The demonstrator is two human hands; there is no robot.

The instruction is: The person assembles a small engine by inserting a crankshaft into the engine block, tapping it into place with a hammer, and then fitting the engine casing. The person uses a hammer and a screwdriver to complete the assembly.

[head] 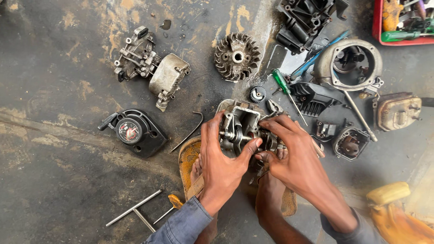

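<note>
Now I see 2 hands, left hand (pixel 221 158) and right hand (pixel 291 156), both grasping the engine block (pixel 242 124); finned flywheel (pixel 237 56) at 12 o'clock.

A dark, oil-stained concrete floor (pixel 58 190) with worn tan patches lies under even daylight, wet-looking near the top.
</note>
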